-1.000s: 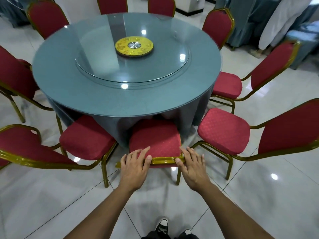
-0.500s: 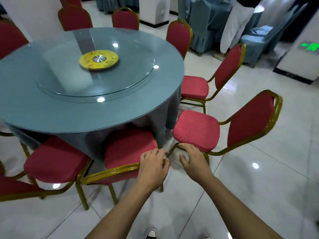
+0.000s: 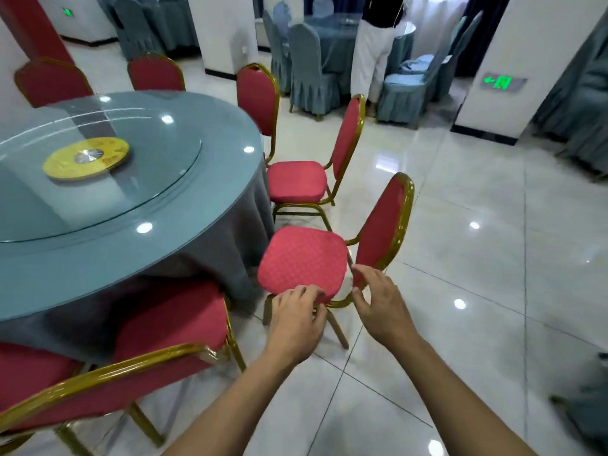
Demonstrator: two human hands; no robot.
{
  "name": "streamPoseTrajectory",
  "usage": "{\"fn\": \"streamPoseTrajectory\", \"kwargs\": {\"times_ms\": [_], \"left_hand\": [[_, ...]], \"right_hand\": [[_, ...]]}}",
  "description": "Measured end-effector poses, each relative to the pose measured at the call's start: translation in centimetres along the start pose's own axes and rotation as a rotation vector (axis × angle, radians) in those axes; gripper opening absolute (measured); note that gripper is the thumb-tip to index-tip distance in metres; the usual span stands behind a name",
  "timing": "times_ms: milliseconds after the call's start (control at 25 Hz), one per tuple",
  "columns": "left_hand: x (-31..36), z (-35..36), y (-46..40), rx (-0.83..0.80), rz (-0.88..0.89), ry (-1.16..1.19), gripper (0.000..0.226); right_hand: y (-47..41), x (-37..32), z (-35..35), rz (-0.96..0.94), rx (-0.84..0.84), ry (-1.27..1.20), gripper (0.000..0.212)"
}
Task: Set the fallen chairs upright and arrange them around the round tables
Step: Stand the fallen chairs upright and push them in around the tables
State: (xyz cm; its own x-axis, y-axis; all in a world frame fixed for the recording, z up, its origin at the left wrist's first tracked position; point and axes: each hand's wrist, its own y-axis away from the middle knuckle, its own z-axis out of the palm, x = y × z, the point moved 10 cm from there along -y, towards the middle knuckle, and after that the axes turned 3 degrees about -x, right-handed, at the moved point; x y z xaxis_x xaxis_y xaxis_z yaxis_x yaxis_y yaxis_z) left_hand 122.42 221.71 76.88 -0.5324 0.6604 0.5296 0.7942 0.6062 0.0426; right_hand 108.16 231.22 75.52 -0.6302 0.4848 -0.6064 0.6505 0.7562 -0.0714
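A round table (image 3: 184, 205) with a grey-blue cloth and a glass turntable fills the left. Red chairs with gold frames stand upright around it. One chair (image 3: 304, 258) stands just off the table's right edge, its seat facing the table and its back (image 3: 383, 225) toward the open floor. My left hand (image 3: 294, 320) curls its fingers over the near edge of that seat. My right hand (image 3: 378, 301) hovers beside the seat's rear corner with fingers spread, holding nothing. The chair to the left (image 3: 171, 320) is pushed in under the cloth.
Another red chair (image 3: 296, 181) stands further along the table, with more behind it. At the back are blue-covered chairs (image 3: 312, 70), a blue table and a standing person (image 3: 371, 51). A white pillar (image 3: 513, 44) carries a green exit sign. Glossy tiled floor spreads to the right.
Both hands have left the gold backrest of the pushed-in chair and moved right to the neighbouring chair. The view has swung right with them.
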Motion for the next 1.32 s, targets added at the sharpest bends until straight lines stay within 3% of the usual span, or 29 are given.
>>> {"fn": "streamPoseTrajectory", "kwargs": {"times_ms": [240,560,680,840,1120,1200,1320], "left_hand": [[10.2,5.4,-5.7,-0.002,0.008,0.034,0.026],[16.3,11.1,-17.1,-0.016,-0.024,0.110,0.028],[17.2,12.5,-22.2,-0.004,-0.086,0.173,0.032],[18.0,14.4,-27.3,-0.049,-0.192,0.271,0.053],[19.0,21.5,-28.5,-0.182,-0.331,0.215,0.069],[19.4,22.5,-29.1,-0.115,-0.399,0.192,0.069],[18.6,20.9,-29.9,0.175,-0.557,0.135,0.062]], "right_hand": [[-2.9,10.5,-7.9,0.070,0.026,0.017,0.044],[-13.0,20.5,-12.9,0.040,-0.002,0.011,0.047],[-18.9,22.2,-13.7,0.018,-0.051,0.053,0.047],[-26.0,23.2,-15.1,-0.023,-0.090,0.071,0.045],[-35.6,23.6,-12.4,-0.118,-0.268,0.136,0.041],[-38.8,23.8,-10.7,-0.195,-0.342,0.164,0.041],[-42.6,24.8,-8.1,-0.297,-0.474,0.236,0.042]]}}
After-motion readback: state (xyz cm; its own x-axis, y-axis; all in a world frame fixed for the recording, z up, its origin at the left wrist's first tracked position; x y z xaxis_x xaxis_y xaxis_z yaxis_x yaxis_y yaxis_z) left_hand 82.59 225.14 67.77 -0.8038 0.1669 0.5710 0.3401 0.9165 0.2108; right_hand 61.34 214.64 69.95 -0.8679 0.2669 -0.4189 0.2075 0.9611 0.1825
